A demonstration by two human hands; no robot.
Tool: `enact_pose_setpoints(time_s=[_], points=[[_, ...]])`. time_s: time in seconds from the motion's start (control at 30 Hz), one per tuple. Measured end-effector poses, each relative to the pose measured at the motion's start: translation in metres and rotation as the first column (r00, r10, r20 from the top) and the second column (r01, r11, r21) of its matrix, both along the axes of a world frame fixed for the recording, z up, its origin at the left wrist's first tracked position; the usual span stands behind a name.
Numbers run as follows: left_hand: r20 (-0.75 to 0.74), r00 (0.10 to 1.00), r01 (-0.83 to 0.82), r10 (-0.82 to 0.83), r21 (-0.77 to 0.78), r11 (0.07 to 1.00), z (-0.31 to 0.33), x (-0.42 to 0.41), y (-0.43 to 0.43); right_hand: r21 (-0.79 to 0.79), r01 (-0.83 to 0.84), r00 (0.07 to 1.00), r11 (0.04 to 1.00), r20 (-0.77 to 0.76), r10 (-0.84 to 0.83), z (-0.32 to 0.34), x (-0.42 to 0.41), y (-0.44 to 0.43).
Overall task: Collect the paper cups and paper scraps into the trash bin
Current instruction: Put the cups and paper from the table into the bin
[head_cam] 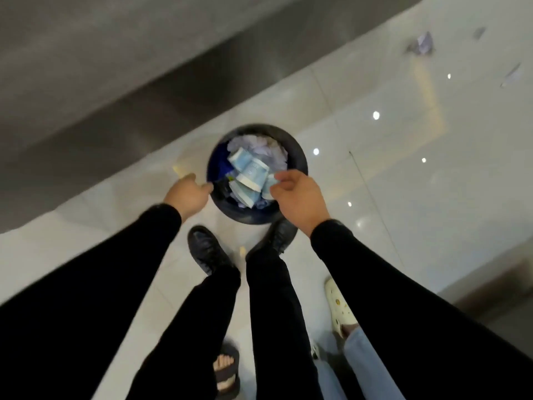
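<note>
Head view: looks down on a black trash bin (300, 163) standing on a pale shiny floor (403, 168), just in front of the person's black shoes (207, 249).
Bin content: blue-and-white paper cups (251, 171) lie on their sides over crumpled paper scraps (259, 148); the bin looks nearly full.
Left hand (187, 194): at the left side of the rim, fingers loose and partly stretched, nothing seen in it; blur hides whether it touches the rim.
Right hand (300, 197): above the near right rim, fingers curled beside one cup; I cannot tell if it pinches that cup or only hovers over it.
Not yet collected: loose scraps (509, 43) lie at the far right, well apart from the bin.
Handling, as I judge: the cups are light and thin and crush easily, so take them around the wall or at the rim with a soft grip. The scraps are soft and almost weightless, better gathered in the whole palm, because they can slip out.
Bystanders: a cream clog (340, 307) and a sandal (227, 368) stand close behind.
</note>
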State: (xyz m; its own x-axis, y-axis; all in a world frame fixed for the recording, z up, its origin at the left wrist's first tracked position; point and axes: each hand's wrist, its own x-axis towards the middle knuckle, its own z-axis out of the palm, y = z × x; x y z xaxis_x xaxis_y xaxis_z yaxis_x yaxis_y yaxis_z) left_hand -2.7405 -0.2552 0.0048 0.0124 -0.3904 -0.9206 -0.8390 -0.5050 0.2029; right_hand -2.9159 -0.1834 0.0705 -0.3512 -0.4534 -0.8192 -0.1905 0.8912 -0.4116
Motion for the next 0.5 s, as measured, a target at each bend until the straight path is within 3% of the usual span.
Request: enact_pose_setpoints(time_s=[0.07,0.3,0.5], points=[[-0.035,0.995,-0.09,0.09,0.002,0.996,-0.019,-0.012,-0.002,-0.001,0.034,0.999,0.999,0.026,-0.034,-0.01,-0.002,0.0],[0.062,0.998,-0.017,0.017,-0.005,1.0,-0.052,-0.022,0.0,0.007,0.095,0.995,0.995,0.043,-0.095,-0.026,-0.022,0.01],[0.037,0.999,-0.011,0.013,-0.037,0.999,-0.022,-0.048,0.002,-0.014,0.189,0.981,0.982,0.052,-0.188,-0.002,-0.055,0.021]])
